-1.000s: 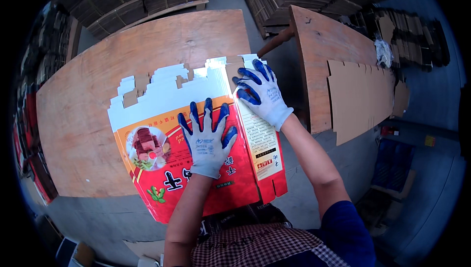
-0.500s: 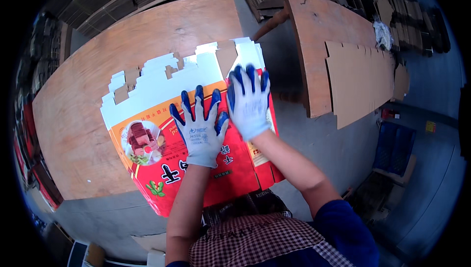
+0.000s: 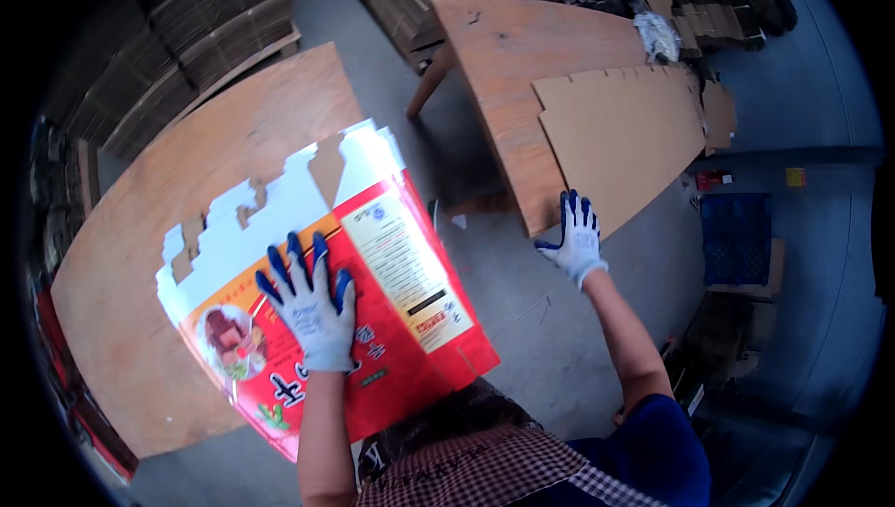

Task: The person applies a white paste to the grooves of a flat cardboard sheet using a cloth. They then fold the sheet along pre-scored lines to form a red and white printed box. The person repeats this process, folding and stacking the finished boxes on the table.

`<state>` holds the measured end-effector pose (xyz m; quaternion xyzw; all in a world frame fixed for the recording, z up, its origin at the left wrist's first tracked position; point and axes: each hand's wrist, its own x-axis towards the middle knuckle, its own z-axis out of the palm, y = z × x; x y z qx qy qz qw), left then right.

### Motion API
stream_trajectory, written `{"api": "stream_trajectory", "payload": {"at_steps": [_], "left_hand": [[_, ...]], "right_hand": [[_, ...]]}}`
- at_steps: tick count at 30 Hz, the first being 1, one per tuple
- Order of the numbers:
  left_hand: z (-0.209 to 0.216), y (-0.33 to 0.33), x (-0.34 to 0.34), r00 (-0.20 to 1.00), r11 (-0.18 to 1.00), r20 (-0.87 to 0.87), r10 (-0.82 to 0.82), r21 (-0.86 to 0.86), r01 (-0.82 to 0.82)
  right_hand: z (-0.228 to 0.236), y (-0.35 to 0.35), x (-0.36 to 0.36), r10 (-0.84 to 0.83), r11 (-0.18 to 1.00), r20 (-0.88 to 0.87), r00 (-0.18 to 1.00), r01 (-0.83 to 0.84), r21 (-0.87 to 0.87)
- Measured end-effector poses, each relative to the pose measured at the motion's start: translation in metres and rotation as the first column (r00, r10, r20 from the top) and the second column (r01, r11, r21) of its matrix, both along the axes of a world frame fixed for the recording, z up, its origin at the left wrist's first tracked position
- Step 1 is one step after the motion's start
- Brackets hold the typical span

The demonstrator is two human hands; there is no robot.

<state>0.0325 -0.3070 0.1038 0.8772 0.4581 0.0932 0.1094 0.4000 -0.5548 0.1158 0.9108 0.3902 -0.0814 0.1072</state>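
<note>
A stack of flat printed carton blanks [image 3: 419, 269], red with an orange band and white cut-out flaps, lies on the left wooden table. My left hand [image 3: 314, 311], in a grey-white work glove with blue fingertips, rests on it with fingers spread. My right hand [image 3: 578, 241], gloved alike, is stretched out to the right table's near corner, beside the edge of a plain brown cardboard sheet [image 3: 620, 134]. Its fingers are extended and its thumb stands apart. Whether the fingertips touch the sheet or only the table, I cannot tell.
The left wooden table [image 3: 103, 321] and the right wooden table [image 3: 475, 69] stand with a gap of grey floor between them. Bundled cardboard stacks [image 3: 224, 22] line the back. Crumpled clear plastic [image 3: 657, 36] lies at the right table's far end. A blue pallet [image 3: 736, 237] stands at right.
My right hand has left the printed blanks and reached right to the other table's corner. My left hand stays on the blanks. The whole view has turned toward the right.
</note>
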Motion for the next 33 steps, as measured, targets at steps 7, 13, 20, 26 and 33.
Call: {"api": "stream_trajectory", "payload": {"at_steps": [7, 13, 20, 26, 33], "left_hand": [[-0.003, -0.002, 0.006, 0.999, 0.997, -0.032, -0.037, 0.062, 0.039], [0.000, -0.005, 0.003, 0.998, 0.995, -0.050, -0.025, 0.091, 0.030], [-0.008, 0.000, -0.029, 0.848, 0.997, 0.530, -0.023, -0.055, 0.061], [0.012, -0.013, -0.095, 0.988, 0.993, 0.147, -0.044, 0.114, 0.027], [-0.132, -0.018, -0.240, -0.214, 0.423, 0.376, 0.902, -0.665, 0.616]], "right_hand": [[-0.063, -0.052, 0.118, -0.342, 0.890, 0.081, 0.936, 0.350, -0.292], [-0.020, -0.064, 0.103, -0.148, 0.958, 0.001, 0.989, 0.143, -0.249], [0.246, 0.002, -0.052, -0.101, 0.819, -0.084, 0.991, 0.130, 0.558], [0.362, -0.025, -0.091, 0.155, 0.441, -0.401, 0.903, 0.300, 0.846], [0.223, 0.028, -0.182, 0.312, 0.486, -0.794, 0.523, 0.630, 0.606]]}}
